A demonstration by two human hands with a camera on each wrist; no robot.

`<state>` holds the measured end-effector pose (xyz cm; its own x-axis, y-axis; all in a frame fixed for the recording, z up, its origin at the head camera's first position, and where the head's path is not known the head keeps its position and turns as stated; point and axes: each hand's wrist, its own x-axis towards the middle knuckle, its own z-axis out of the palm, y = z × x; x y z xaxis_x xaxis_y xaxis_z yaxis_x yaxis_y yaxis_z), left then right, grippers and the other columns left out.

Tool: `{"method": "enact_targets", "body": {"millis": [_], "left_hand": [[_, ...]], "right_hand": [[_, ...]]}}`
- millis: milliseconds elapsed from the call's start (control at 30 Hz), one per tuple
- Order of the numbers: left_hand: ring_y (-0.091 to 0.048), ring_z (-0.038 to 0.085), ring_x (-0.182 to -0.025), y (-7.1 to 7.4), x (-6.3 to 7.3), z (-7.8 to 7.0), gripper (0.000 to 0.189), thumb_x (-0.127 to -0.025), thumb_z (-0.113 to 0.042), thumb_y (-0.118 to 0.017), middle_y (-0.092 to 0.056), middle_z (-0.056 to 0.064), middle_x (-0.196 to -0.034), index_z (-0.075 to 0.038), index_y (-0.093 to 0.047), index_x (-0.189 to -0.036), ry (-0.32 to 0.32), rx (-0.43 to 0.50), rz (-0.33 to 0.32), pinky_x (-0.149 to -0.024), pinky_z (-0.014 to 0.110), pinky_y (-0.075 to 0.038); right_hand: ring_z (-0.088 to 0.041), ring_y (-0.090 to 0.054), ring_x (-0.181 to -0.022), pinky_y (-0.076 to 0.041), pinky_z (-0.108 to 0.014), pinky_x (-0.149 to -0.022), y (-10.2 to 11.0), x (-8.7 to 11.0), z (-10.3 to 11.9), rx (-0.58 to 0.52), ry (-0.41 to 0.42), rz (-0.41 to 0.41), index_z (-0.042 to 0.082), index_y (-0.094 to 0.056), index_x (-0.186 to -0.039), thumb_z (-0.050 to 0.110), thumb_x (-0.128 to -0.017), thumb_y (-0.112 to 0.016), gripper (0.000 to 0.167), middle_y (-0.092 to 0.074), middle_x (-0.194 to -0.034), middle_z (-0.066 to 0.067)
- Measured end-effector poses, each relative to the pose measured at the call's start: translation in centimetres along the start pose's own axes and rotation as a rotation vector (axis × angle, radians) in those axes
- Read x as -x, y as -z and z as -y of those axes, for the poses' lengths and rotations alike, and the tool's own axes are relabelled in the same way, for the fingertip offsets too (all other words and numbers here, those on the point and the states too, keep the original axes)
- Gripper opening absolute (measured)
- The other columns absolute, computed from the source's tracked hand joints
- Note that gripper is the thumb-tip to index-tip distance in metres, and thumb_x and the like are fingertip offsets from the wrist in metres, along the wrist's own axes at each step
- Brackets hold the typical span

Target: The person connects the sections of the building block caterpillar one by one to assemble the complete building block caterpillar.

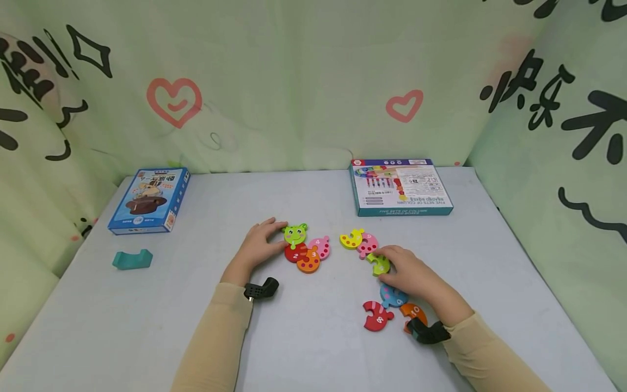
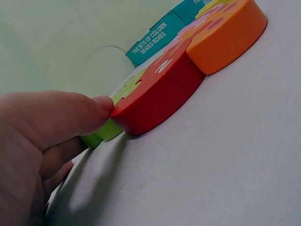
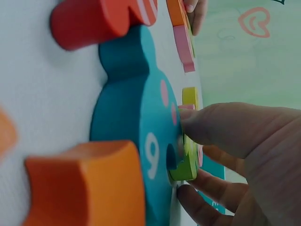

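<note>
In the head view my left hand (image 1: 259,245) grips a green smiling animal-head puzzle piece (image 1: 295,235) from its left side. The thumb lies where that head meets a red piece marked 2 (image 2: 164,89). An orange spotted piece (image 1: 308,261) and a pink piece (image 1: 320,246) adjoin these. My right hand (image 1: 409,272) pinches a light-green notched piece (image 1: 379,265) between thumb and fingers. A pink piece (image 1: 368,245) and a yellow piece (image 1: 351,239) lie just beyond it. Nearer is a blue piece marked 9 (image 3: 150,136).
A red piece marked 8 (image 1: 376,317) and an orange piece marked 10 (image 1: 413,313) lie near the right wrist. A blue box (image 1: 151,201) stands back left, a teal-edged box (image 1: 401,188) back right. A teal curved block (image 1: 133,259) lies at left.
</note>
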<state>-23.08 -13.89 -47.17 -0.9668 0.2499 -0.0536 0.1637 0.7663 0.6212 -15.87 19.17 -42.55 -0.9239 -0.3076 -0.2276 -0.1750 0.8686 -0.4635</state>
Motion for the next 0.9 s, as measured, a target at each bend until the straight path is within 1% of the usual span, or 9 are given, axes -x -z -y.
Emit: {"method": "enact_targets", "body": {"millis": [100, 233, 367, 467, 600, 700, 800, 900], "left_hand": [[-0.026, 0.027, -0.137, -0.1, 0.0, 0.0, 0.052, -0.082, -0.037, -0.059, -0.037, 0.01, -0.144, -0.02, -0.049, -0.131, -0.002, 0.001, 0.002, -0.114, 0.048, -0.012], [-0.026, 0.026, -0.137, -0.2, -0.1, 0.0, 0.053, -0.082, -0.038, -0.059, -0.038, 0.009, -0.144, -0.02, -0.049, -0.131, -0.006, 0.001, 0.002, -0.114, 0.048, -0.012], [-0.026, 0.027, -0.137, -0.1, -0.1, 0.0, 0.052, -0.082, -0.038, -0.059, -0.038, 0.009, -0.144, -0.02, -0.05, -0.13, -0.004, 0.006, -0.002, -0.114, 0.048, -0.013], [-0.026, 0.028, -0.136, 0.0, 0.0, 0.1, 0.052, -0.082, -0.037, -0.06, -0.038, 0.01, -0.144, -0.02, -0.05, -0.13, -0.001, 0.009, -0.008, -0.114, 0.049, -0.013], [-0.026, 0.029, -0.136, -0.1, 0.0, 0.2, 0.053, -0.082, -0.037, -0.06, -0.036, 0.01, -0.145, -0.021, -0.049, -0.131, 0.006, 0.017, -0.003, -0.113, 0.05, -0.013], [-0.026, 0.031, -0.136, -0.1, 0.1, 0.2, 0.053, -0.081, -0.037, -0.06, -0.035, 0.011, -0.145, -0.021, -0.049, -0.131, 0.011, 0.025, -0.001, -0.113, 0.05, -0.013], [-0.026, 0.033, -0.136, -0.1, 0.2, 0.2, 0.052, -0.081, -0.036, -0.061, -0.035, 0.011, -0.145, -0.021, -0.05, -0.13, 0.006, 0.03, -0.009, -0.113, 0.051, -0.014], [-0.027, 0.032, -0.136, -0.1, 0.1, 0.2, 0.052, -0.081, -0.036, -0.061, -0.037, 0.011, -0.144, -0.021, -0.051, -0.13, -0.001, 0.023, -0.018, -0.113, 0.05, -0.014]], "right_hand": [[-0.036, -0.044, -0.118, -0.043, -0.051, -0.095, -0.1, -0.1, -0.1, 0.02, -0.005, -0.004, 0.003, -0.046, -0.129, 0.021, -0.079, -0.068, 0.057, -0.048, -0.13, -0.02], [-0.033, -0.046, -0.115, -0.045, -0.049, -0.094, 0.0, -0.3, 0.3, 0.053, 0.004, 0.008, 0.005, -0.048, -0.128, 0.022, -0.079, -0.067, 0.055, -0.049, -0.128, -0.017], [-0.029, -0.046, -0.116, -0.045, -0.048, -0.095, 0.6, -1.0, 1.7, 0.023, 0.01, 0.019, 0.009, -0.047, -0.129, 0.019, -0.08, -0.066, 0.054, -0.046, -0.132, -0.014], [-0.026, -0.046, -0.115, -0.045, -0.045, -0.096, 0.8, -2.4, 3.0, -0.03, 0.046, 0.003, 0.011, -0.046, -0.131, 0.018, -0.081, -0.065, 0.054, -0.043, -0.135, -0.011], [-0.024, -0.045, -0.117, -0.043, -0.042, -0.099, 0.4, -4.7, 4.6, -0.105, 0.105, -0.012, 0.012, -0.045, -0.132, 0.018, -0.083, -0.063, 0.052, -0.042, -0.136, -0.009], [-0.025, -0.042, -0.124, -0.038, -0.043, -0.103, 0.0, -6.2, 5.7, -0.136, 0.133, -0.013, 0.012, -0.044, -0.132, 0.019, -0.084, -0.063, 0.052, -0.041, -0.137, -0.009], [-0.025, -0.041, -0.125, -0.037, -0.043, -0.104, -0.3, -7.3, 6.3, -0.136, 0.144, -0.011, 0.012, -0.045, -0.132, 0.019, -0.084, -0.063, 0.052, -0.041, -0.137, -0.009], [-0.025, -0.041, -0.125, -0.037, -0.043, -0.104, -0.6, -8.1, 6.3, -0.101, 0.145, -0.002, 0.012, -0.045, -0.132, 0.018, -0.084, -0.063, 0.052, -0.041, -0.137, -0.009]]}}
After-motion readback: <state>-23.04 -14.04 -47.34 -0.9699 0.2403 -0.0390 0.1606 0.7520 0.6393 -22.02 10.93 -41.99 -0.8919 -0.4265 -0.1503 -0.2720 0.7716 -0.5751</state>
